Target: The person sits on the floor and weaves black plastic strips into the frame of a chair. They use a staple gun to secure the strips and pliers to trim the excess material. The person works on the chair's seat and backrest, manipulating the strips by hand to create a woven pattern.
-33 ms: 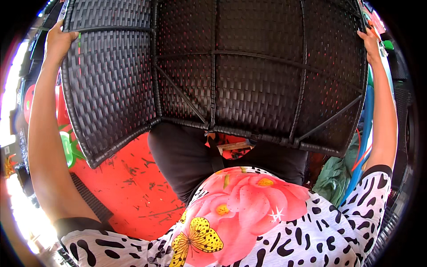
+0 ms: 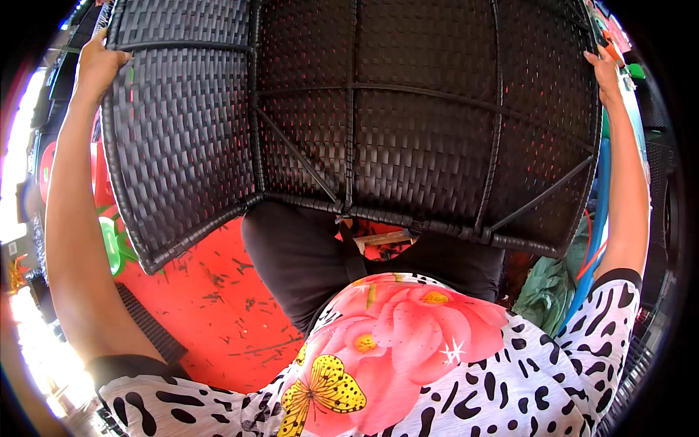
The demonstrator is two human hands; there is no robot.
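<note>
A large black wicker furniture piece [image 2: 422,149] woven from flat strips fills the upper middle of the view. Wrapped bars and two slanting thin rods cross its face, and its left side panel stands at an angle to the rest. My left hand [image 2: 98,65] grips the upper part of its left edge, thumb over the near side. On the opposite edge, my right hand [image 2: 606,71] holds on at about the same height; its other fingers are hidden behind the rim. The lower edge lies against my thighs, and the top runs out of view.
Black strip scraps are scattered over the red floor sheet [image 2: 211,320]. Left of me are a green plastic thing [image 2: 111,244], a red plastic thing [image 2: 100,175] and a dark woven strip [image 2: 151,324]. A crumpled green sheet [image 2: 546,295] and a blue edge [image 2: 579,295] lie to my right.
</note>
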